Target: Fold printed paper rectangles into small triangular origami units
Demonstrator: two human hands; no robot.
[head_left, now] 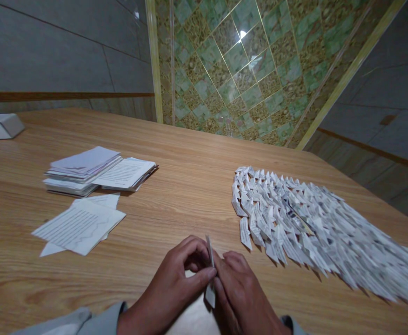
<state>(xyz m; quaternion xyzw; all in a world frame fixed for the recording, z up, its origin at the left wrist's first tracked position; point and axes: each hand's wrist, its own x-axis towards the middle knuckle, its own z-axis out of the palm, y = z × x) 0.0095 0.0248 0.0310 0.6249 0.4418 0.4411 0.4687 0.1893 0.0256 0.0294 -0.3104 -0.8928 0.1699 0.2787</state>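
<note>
Near the table's front edge, a small folded piece of paper (210,294) stands on edge between my hands. My left hand (179,272) pinches it with thumb and fingers from the left. My right hand (240,288) is closed against its other side, with some fingertips hidden behind the paper. To the right, many folded paper pieces (294,218) with pointed tips lie in overlapping rows. On the left are loose printed sheets (76,225), fanned over one another.
Behind the loose sheets, stacks of cut paper (85,163) and printed paper (129,173) lean together. A white box (1,126) stands at the far left of the wooden table (190,186). Beyond the table's back edge are tiled surfaces (238,65).
</note>
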